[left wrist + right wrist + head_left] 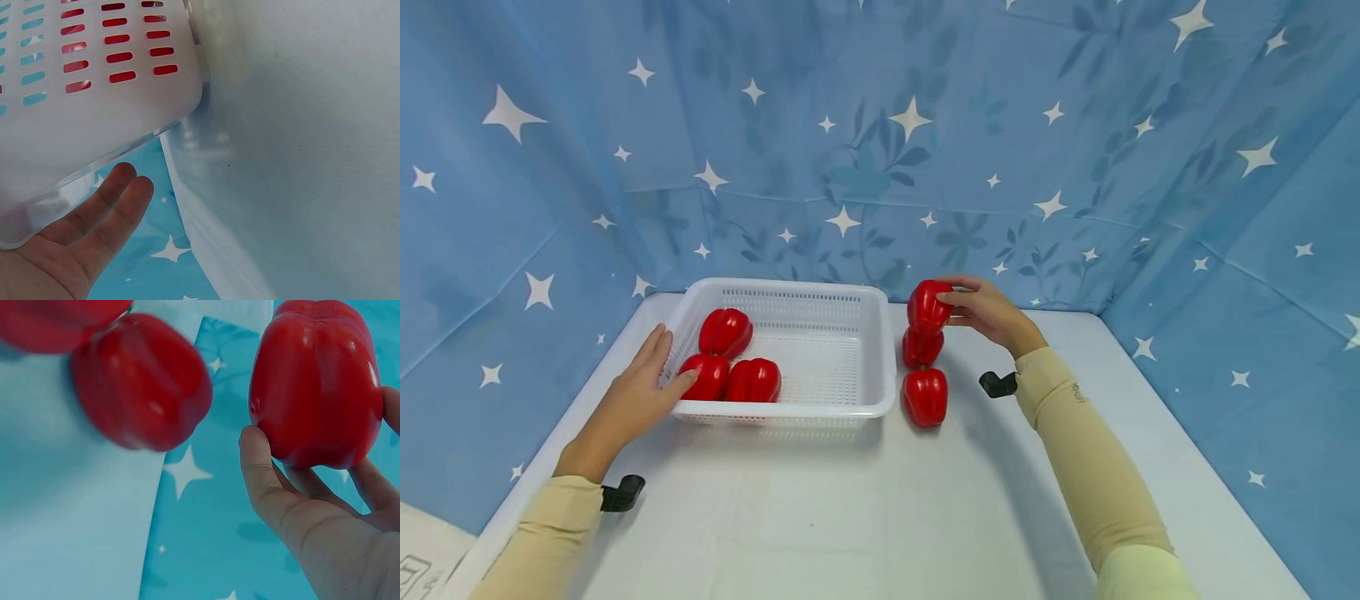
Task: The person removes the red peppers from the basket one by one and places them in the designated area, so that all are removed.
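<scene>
My right hand (988,312) grips a red bell pepper (928,308) between thumb and fingers, just right of the white basket (887,350). The right wrist view shows this held pepper (315,387) from close by. Partly hidden below it in the head view is a second bell pepper (921,350), and a third bell pepper (925,400) lies nearer on the table. At the basket's left side, my left hand (632,396) rests by the rim, fingers straight along the outside and thumb over the edge. Three bell peppers (726,333) sit in the basket's left part.
A white-covered table (850,517) carries everything. Blue curtains (880,125) with white stars stand behind it and at both sides. A black device (622,493) is worn on the left wrist, and a similar device (997,384) on the right.
</scene>
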{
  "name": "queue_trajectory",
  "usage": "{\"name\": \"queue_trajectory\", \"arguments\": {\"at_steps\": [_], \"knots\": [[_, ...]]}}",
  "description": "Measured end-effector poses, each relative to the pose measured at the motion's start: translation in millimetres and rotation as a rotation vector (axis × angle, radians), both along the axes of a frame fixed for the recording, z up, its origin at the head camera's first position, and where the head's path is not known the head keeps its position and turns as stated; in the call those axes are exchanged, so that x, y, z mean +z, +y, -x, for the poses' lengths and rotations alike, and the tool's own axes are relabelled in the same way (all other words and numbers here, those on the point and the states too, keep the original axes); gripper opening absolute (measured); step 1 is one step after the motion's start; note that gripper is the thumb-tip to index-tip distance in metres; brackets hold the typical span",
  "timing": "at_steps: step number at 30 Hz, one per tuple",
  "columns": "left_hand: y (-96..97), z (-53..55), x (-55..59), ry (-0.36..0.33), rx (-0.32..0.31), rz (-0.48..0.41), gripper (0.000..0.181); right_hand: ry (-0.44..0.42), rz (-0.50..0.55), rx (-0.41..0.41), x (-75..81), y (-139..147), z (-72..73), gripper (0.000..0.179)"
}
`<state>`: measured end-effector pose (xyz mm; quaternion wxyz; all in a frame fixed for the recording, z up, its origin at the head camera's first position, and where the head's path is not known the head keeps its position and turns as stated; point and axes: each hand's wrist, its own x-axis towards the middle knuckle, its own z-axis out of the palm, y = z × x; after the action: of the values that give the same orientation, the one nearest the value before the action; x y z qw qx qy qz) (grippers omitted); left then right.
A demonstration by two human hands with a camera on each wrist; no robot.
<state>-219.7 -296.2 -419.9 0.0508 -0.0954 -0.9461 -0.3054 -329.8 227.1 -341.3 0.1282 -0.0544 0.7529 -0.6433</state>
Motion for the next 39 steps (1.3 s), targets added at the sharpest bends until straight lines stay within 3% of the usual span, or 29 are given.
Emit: {"name": "queue_trajectory", "arguments": {"at_steps": [14, 23, 32, 39], "knots": [[-1.0, 0.7, 0.0, 0.003, -0.007, -0.002, 0.098, -0.034, -0.036, -0.067, -14.6, 45.0, -9.4, 0.063], [-1.3, 1.2, 0.2, -0.009, -0.003, 0.006, 0.097, -0.076, -0.073, -0.110, -33.9, 62.3, -12.2, 0.063], [-0.9, -0.1, -1.0, -0.016, 0.009, 0.000, 0.100, -0.119, -0.108, -0.098, -59.1, 62.7, -10.7, 0.063], [0.1, 0.4, -0.4, -0.019, 0.010, 0.001, 0.099, -0.112, -0.135, -0.037, -71.5, 59.9, -8.0, 0.067]]}}
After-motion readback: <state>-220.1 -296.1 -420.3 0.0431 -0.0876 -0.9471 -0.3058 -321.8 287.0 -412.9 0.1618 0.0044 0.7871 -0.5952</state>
